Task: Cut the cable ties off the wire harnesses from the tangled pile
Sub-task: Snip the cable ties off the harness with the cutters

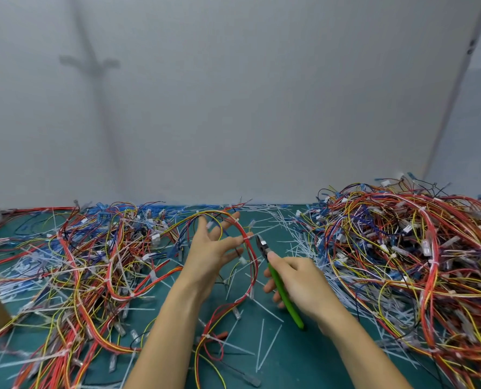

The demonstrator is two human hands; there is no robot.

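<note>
Green-handled cutters (283,292) are gripped in the right hand (298,279), their tip just beside a white cable tie (244,238) on the red wire harness (256,265). The harness loops over the left hand (212,248), whose fingers are spread wide. Tangled piles (402,248) flank both on the teal tabletop (289,360).

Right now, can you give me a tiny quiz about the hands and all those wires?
1. True or false: the right hand grips cutters with green handles.
2. The left hand, beside the wire loop, has its fingers: A) spread out, B) in a fist, C) hidden from view.
3. Fill in: the taller wire pile lies on the person's ____ side.
Key: 1 true; 2 A; 3 right.
</note>
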